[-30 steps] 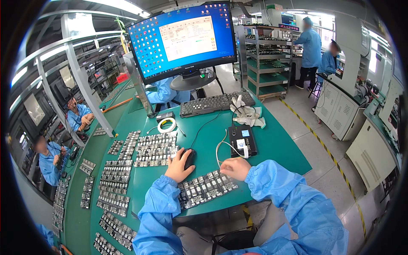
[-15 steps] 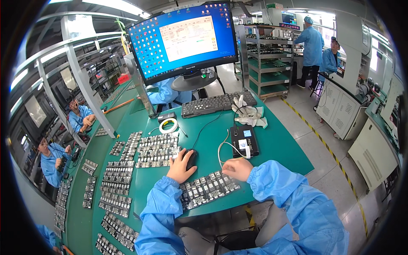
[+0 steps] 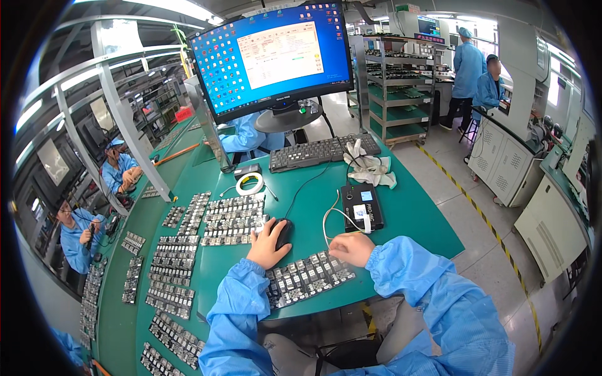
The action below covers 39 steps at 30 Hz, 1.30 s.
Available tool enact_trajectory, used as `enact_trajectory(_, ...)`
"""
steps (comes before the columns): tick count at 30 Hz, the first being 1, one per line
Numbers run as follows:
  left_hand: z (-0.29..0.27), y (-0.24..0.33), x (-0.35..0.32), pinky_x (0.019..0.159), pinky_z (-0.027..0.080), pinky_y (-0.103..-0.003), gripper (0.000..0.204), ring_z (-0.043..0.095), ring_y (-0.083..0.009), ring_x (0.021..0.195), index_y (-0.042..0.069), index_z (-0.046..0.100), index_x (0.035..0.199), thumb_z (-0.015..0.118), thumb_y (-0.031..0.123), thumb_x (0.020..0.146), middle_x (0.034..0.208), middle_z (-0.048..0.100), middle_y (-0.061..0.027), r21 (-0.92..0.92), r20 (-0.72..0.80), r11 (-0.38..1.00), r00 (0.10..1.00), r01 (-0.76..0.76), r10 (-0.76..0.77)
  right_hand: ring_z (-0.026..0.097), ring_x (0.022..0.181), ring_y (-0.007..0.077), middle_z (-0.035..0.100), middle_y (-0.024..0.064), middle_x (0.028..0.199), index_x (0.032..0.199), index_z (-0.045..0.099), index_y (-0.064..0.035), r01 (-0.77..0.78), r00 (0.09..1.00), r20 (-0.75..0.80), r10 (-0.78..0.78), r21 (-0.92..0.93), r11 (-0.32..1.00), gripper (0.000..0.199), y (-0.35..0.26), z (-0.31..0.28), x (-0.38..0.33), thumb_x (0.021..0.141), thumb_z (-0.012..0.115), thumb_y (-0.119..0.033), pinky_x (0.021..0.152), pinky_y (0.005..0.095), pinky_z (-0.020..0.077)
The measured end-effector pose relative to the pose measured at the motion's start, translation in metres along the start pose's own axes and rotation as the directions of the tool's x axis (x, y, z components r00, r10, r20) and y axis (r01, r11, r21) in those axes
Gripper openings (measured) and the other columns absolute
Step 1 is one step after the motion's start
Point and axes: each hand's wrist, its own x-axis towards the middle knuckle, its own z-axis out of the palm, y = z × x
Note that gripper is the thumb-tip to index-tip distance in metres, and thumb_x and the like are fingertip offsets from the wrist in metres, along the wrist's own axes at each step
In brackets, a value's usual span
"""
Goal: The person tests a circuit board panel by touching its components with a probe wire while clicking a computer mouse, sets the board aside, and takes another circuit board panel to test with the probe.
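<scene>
**Mouse under your left hand, right hand on the row of modules**

Your left hand (image 3: pixel 266 243) lies over the black mouse (image 3: pixel 282 232) on the green table (image 3: pixel 414 219), palm down, fingers curled loosely over its top; it is a resting cover, not a tight clamp. Your right hand (image 3: pixel 352 248) sits at the far end of the row of small modules (image 3: pixel 301 279) that lies just in front of you, fingertips bent down onto the last pieces. Whether those fingers pinch one module or only touch it, you cannot tell from this view.

Just beyond your right hand stands the black programmer box (image 3: pixel 362 207), with a white cable (image 3: pixel 332 219) looping from it toward your knuckles. The monitor (image 3: pixel 273 56) ahead shows an open window, and the keyboard (image 3: pixel 323 151) lies below it, untouched. To your left, more trays of modules (image 3: pixel 232 213) lie in rows.

As a judgement: you seem to be in the middle of a test or programming cycle, one hand driving the screen, the other tending the piece at the box. The next move likely calls for a steady click with the left while the right keeps its piece square and still near the cable; a nudge could disturb the neighbouring modules, which lie close together. Watch the white cable so it does not snag your sleeve.
</scene>
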Motion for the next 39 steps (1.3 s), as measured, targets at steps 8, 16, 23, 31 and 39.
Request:
enact_trajectory(8,0.003,0.001,0.0,0.106,0.013,-0.072,0.07,0.035,-0.0403,0.136,0.02,0.037,0.144,0.067,0.039,0.084,0.15,0.03,-0.0161,0.004,0.002,1.0,1.0,0.013,-0.013,0.064,0.066,0.0212,0.064,0.0057,0.075,0.09,0.067,-0.0084,0.007,1.0,0.006,-0.007,0.012,1.0,0.019,-0.001,-0.002,-0.001,0.086,0.068,-0.027,0.061,0.0338,0.0505)
enact_trajectory(16,0.01,-0.003,-0.001,0.104,0.021,-0.073,0.071,0.037,-0.0386,0.135,0.022,0.035,0.145,0.067,0.037,0.084,0.149,0.031,-0.0177,-0.01,-0.053,0.999,0.998,-0.045,0.044,0.063,0.064,0.0194,0.064,0.0089,0.075,0.088,0.067,-0.0024,-0.029,0.999,-0.021,0.032,0.13,0.991,0.016,0.003,0.002,-0.003,0.084,0.071,-0.018,0.058,0.0325,0.0482)
enact_trajectory(23,0.011,-0.006,-0.001,0.103,0.017,-0.077,0.073,0.036,-0.0377,0.136,0.021,0.034,0.145,0.067,0.037,0.082,0.15,0.029,-0.0166,0.009,-0.061,0.999,0.997,-0.038,0.039,0.05,0.06,0.0077,0.057,0.0027,0.069,0.082,0.064,0.0017,-0.078,0.997,-0.01,0.081,0.201,0.977,0.008,0.019,0.008,0.001,0.081,0.07,-0.003,0.052,0.0247,0.04)
enact_trajectory(31,0.015,-0.002,0.003,0.103,0.016,-0.077,0.071,0.038,-0.0368,0.134,0.021,0.035,0.144,0.066,0.037,0.082,0.149,0.03,-0.0171,0.019,-0.071,0.999,0.996,-0.049,0.05,0.053,0.063,0.0075,0.057,0.0025,0.072,0.084,0.064,0.0018,-0.1,0.995,-0.006,0.104,0.238,0.966,0.009,0.022,0.005,-0.002,0.082,0.07,-0.004,0.055,0.0238,0.042)
enact_trajectory(39,0.006,-0.007,-0.007,0.103,0.022,-0.071,0.07,0.037,-0.0396,0.135,0.023,0.035,0.145,0.065,0.038,0.084,0.149,0.031,-0.0173,-0.009,-0.041,1.0,0.999,-0.021,0.021,0.068,0.071,0.0191,0.069,0.0085,0.08,0.095,0.069,-0.0072,-0.039,0.999,0.028,0.037,0.061,0.997,0.021,0.003,0.005,0.002,0.084,0.071,-0.026,0.063,0.0312,0.0521)
